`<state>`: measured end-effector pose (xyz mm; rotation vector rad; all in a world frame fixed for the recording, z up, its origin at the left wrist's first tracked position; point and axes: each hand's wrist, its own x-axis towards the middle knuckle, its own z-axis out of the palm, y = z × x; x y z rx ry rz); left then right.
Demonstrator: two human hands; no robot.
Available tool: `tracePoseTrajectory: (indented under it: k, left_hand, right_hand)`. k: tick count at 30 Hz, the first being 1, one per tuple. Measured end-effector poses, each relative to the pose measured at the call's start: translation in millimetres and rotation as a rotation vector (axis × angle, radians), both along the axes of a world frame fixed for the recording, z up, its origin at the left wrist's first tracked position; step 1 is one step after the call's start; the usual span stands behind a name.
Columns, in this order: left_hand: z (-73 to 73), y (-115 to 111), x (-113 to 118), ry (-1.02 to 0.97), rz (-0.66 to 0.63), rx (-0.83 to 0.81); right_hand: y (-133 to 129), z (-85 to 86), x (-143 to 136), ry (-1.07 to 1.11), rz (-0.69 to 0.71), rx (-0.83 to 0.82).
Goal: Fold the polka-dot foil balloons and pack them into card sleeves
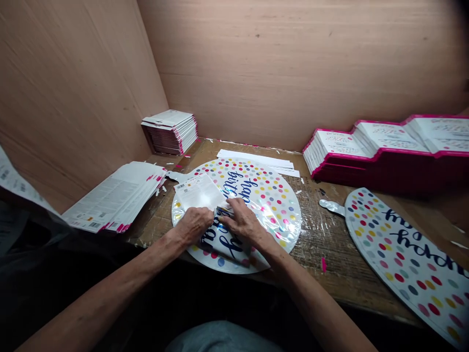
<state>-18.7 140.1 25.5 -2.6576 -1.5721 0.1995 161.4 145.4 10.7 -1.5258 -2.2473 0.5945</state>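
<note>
A flat foil balloon (275,211), white with coloured dots and dark lettering, lies on the work surface in front of me. A white printed card (200,191) with a barcode rests on the balloon's left part. My left hand (194,225) is closed in a fist at the card's lower edge, gripping a raised fold of the foil. Close beside it, my right hand (241,219) pinches the same dark, shiny fold between thumb and fingers. Both palms hide part of the lettering. Below the hands the foil is creased and shaded.
Fanned printed cards (113,195) lie at the left, behind them a card stack (172,129). Pink-edged folded cards (381,142) stand at the back right. White paper strips (256,160) lie behind the balloon. Another dotted balloon (406,259) is at the right. Wooden panels (293,63) enclose the cardboard-covered surface.
</note>
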Motion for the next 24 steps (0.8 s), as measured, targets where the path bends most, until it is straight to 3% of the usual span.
tracePoseTrajectory:
  k: [7,10,12,14,16,19,21,24]
  left_hand:
    - [14.2,-5.8,-6.1,-0.026,-0.043,0.039]
    - [12.7,-16.0,-2.9,-0.167,-0.039,0.125]
    - [7.7,-23.0,-0.2,-0.373,0.097,0.276]
    - [-1.4,-27.7,3.3,-0.648,0.342,0.407]
    - [-13.8,-28.4,8.0,-0.991,0.546,0.325]
    - [-32.2,-23.6,15.6,-1.510,0.660,0.036]
    - [-38.2,-21.6,19.4,-1.702,0.727,-0.007]
    - [-33.4,-27.7,24.5,-1.810,0.756,-0.086]
  right_hand:
    - [8.7,0.6,-10.3,-0.140,-0.184,-0.019]
    - [9.7,-1.8,-6.6,-0.086,-0.284,0.016]
    - [12.0,-3.9,-2.9,0.051,-0.328,0.011]
    - [15.4,-5.5,0.7,0.205,-0.335,-0.010]
    - [16.6,-6.4,3.2,0.303,-0.315,-0.033]
    - [4.1,-8.0,6.0,0.355,-0.219,0.055]
    - [-16.1,-11.4,9.2,0.310,-0.072,0.243]
    - [-51.8,-22.0,16.9,0.123,0.145,0.562]
